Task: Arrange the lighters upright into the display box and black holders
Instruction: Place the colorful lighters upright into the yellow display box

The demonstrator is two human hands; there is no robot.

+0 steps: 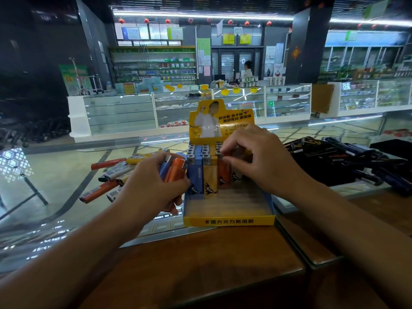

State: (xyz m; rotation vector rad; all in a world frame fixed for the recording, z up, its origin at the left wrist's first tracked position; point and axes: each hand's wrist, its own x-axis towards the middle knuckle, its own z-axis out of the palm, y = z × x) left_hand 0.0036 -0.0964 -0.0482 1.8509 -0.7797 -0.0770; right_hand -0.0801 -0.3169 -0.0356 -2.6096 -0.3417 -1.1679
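At the glass bench (66,175), our right hand (256,157) pinches the metal cap of an orange lighter (223,172) standing in the display box (229,220) while our left hand (153,184) grips spare lighters (172,169), light, rigid, likely slippery plastic best held near the top.

The display box (229,220) looks like printed cardboard, yellow with a slight sheen. The lighters (206,172) standing in it have smooth, glossy plastic bodies and shiny metal caps. The loose lighters (100,191) at left look the same. The counter (55,175) is reflective glass far off, and smooth, polished brown wood (211,264) near.
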